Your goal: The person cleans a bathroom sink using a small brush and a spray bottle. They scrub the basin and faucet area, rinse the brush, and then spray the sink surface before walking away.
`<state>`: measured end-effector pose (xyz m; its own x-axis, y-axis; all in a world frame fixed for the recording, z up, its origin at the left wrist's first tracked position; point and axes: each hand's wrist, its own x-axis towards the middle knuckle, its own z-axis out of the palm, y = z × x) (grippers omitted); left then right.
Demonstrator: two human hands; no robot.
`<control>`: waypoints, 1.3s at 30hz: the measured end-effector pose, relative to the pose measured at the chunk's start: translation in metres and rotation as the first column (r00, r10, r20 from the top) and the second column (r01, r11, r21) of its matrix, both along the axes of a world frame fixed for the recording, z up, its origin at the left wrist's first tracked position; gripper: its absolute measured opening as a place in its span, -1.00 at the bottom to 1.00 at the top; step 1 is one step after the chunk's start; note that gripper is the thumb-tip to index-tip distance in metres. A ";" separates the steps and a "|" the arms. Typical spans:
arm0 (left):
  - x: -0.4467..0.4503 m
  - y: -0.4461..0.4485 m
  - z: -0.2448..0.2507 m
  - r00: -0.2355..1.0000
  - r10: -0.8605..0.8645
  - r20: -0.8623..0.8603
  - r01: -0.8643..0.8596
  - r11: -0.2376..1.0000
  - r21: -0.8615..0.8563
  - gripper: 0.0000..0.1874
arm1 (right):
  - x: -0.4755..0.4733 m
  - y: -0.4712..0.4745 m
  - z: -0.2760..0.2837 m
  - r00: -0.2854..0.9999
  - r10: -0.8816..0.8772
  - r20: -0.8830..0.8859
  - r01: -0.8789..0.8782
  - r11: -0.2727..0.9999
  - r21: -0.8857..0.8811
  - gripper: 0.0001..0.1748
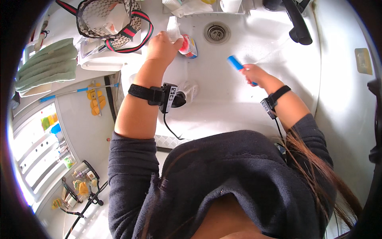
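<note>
My left hand [164,44] is at the left edge of the white sink [215,86], its fingers around a crumpled white item [173,28] that looks like tissue or thin plastic. Just right of those fingers is a red, white and blue container [189,47]; whether the hand also touches it I cannot tell. Over the basin, my right hand [253,75] grips a blue handle-like object [235,62], slightly blurred, whose other end shows below the fingers. A clear crumpled plastic bag or cup [190,89] lies at the basin's left side, partly behind the left wrist's camera.
A black faucet [300,33] reaches over the basin from the upper right, and the drain [216,32] is near the back. A patterned bag [125,33] with striped handles stands at the upper left, above a folded green towel [50,65]. A clear tray [206,12] holds items behind the sink.
</note>
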<state>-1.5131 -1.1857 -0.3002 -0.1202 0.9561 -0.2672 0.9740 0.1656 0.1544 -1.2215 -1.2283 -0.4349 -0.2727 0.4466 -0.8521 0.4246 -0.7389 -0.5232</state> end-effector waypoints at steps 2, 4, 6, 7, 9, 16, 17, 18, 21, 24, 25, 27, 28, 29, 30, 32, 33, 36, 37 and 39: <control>0.001 -0.003 0.007 1.000 0.021 -0.018 -0.019 0.997 0.074 -0.39 | -0.031 -0.001 -0.013 0.888 0.454 0.077 -0.451 0.826 0.338 -0.84; 0.000 -0.006 0.020 0.997 0.004 -0.082 0.009 0.986 0.165 -0.46 | -0.064 -0.001 -0.027 0.757 0.601 0.255 -0.627 0.559 0.543 -0.78; -0.005 -0.012 0.041 0.996 -0.059 -0.065 0.075 0.961 0.266 -0.48 | -0.098 -0.006 -0.040 0.694 0.638 0.335 -0.706 0.509 0.492 -0.67; -0.008 -0.016 0.053 0.995 -0.077 -0.061 0.092 0.950 0.298 -0.50 | -0.111 -0.006 -0.046 0.641 0.688 0.341 -0.753 0.474 0.457 -0.62; -0.011 -0.029 0.076 0.997 -0.047 0.062 0.024 0.944 0.330 -0.56 | -0.132 -0.012 -0.056 0.529 0.778 0.340 -0.832 0.395 0.391 -0.48; -0.011 -0.068 0.097 0.969 0.049 0.242 -0.123 0.944 0.305 -0.64 | -0.139 0.017 -0.080 0.871 0.353 0.341 -0.485 0.724 0.490 -0.54; -0.011 -0.075 0.096 0.988 0.021 0.153 -0.066 0.953 0.295 -0.62 | -0.134 0.025 -0.081 0.903 0.239 0.356 -0.392 0.798 0.459 -0.54; -0.011 -0.078 0.092 0.989 0.024 0.148 -0.064 0.961 0.270 -0.62 | -0.128 0.029 -0.080 0.929 0.148 0.340 -0.306 0.823 0.479 -0.53; -0.013 -0.085 0.081 0.996 -0.020 0.086 -0.002 0.970 0.244 -0.62 | -0.120 0.028 -0.072 0.942 0.128 0.309 -0.280 0.807 0.520 -0.54; -0.015 -0.084 0.073 0.996 -0.023 0.085 0.007 0.983 0.182 -0.62 | -0.135 0.008 -0.067 0.767 0.567 0.299 -0.633 0.594 0.496 -0.55; -0.016 -0.083 0.071 0.994 0.012 0.110 -0.027 0.991 0.134 -0.62 | -0.141 0.003 -0.068 0.691 0.678 0.253 -0.694 0.523 0.495 -0.54; -0.016 -0.081 0.065 0.995 -0.051 0.081 0.041 0.991 0.128 -0.62 | -0.149 0.007 -0.075 0.756 0.569 0.324 -0.650 0.587 0.482 -0.54; -0.016 -0.081 0.063 0.994 -0.067 0.088 0.055 0.990 0.128 -0.62 | -0.148 0.013 -0.080 0.814 0.476 0.332 -0.580 0.650 0.491 -0.55; -0.016 -0.082 0.061 0.995 -0.066 0.073 0.058 0.992 0.109 -0.62 | -0.143 0.023 -0.086 0.861 0.370 0.350 -0.505 0.704 0.499 -0.56; -0.015 -0.083 0.058 0.995 -0.063 0.077 0.055 0.993 0.103 -0.61 | -0.134 0.032 -0.091 0.904 0.219 0.367 -0.399 0.740 0.541 -0.57; -0.015 -0.082 0.051 0.996 -0.040 0.086 0.031 0.995 0.096 -0.60 | -0.111 0.043 -0.099 0.924 0.028 0.382 -0.260 0.779 0.571 -0.59; -0.017 -0.081 0.047 0.995 -0.063 0.079 0.054 0.992 0.117 -0.60 | -0.100 0.042 -0.102 0.924 0.002 0.383 -0.234 0.796 0.559 -0.60; -0.021 -0.071 0.032 0.990 -0.130 0.049 0.120 0.979 0.167 -0.59 | -0.069 0.015 -0.099 0.858 0.332 0.392 -0.512 0.610 0.605 -0.64; -0.022 -0.068 0.026 0.988 -0.147 0.042 0.136 0.971 0.195 -0.59 | -0.064 -0.002 -0.097 0.804 0.534 0.261 -0.572 0.575 0.585 -0.64; -0.022 -0.061 0.016 0.988 -0.153 -0.008 0.151 0.968 0.201 -0.60 | -0.051 -0.034 -0.094 0.545 0.814 0.199 -0.756 0.376 0.535 -0.66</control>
